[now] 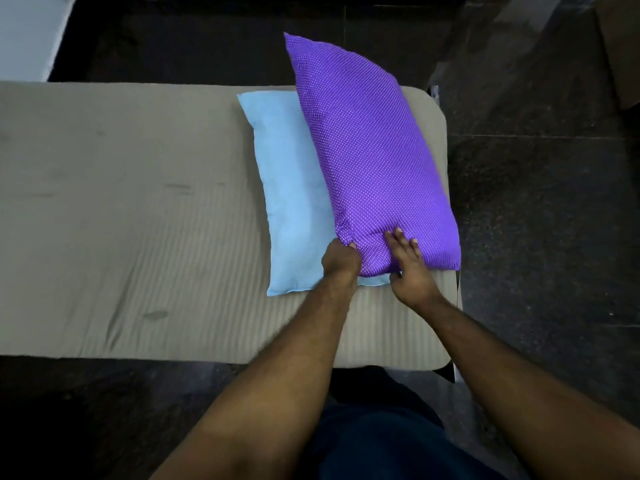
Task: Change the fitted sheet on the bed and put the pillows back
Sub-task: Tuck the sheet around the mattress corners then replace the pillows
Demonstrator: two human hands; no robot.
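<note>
A beige fitted sheet (121,202) covers the narrow bed. At the bed's right end a light blue pillow (287,188) lies flat. A purple pillow (367,150) with small white dots lies partly on top of the blue one, its far corner tilted up past the bed's edge. My left hand (341,259) grips the purple pillow's near left corner, fingers curled into the fabric. My right hand (408,268) holds the near edge, fingers spread on top and thumb under the edge.
Dark stone floor (540,202) surrounds the bed. A white object (27,32) stands at the far left corner. A brown cardboard-like surface (623,46) shows at the far right. My dark trousers (374,438) are at the bed's near edge.
</note>
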